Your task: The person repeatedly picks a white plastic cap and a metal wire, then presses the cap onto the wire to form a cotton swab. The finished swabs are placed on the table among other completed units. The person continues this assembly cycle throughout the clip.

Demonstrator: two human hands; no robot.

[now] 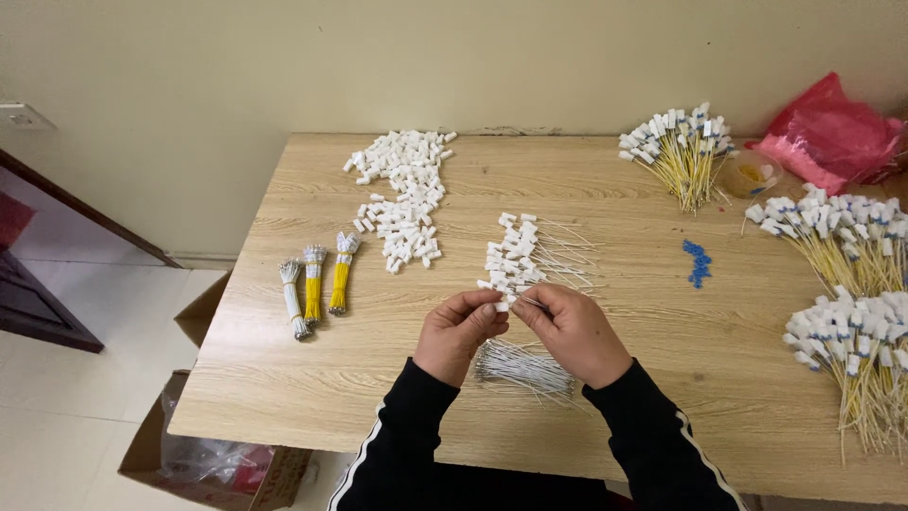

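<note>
A: Start with the big things. What's laid out?

B: A wooden counter [284, 378] against a pale wall. Along its right side lie fans of yellow wires with white caps [856, 345], a red bag [832, 132] in the far corner. At the back sits a heap of loose white caps [407, 194]; to the left, three tied wire bundles [317, 279].

A: And in the middle?

B: A row of finished white-wire pieces [534, 254] just beyond the hands, and a bundle of bare white wires [525, 367] lying under the wrists, near the front edge.

A: What are the hands doing?

B: The left hand [459, 331] has its fingers pinched shut on a small white cap [499, 305]. The right hand [572, 331] pinches a thin wire [532, 301], its tip meeting the cap. I'd judge the wire is being seated in the cap.

A: What does the next move call for?

B: Probably a straight, steady push, with the cap held square.
</note>
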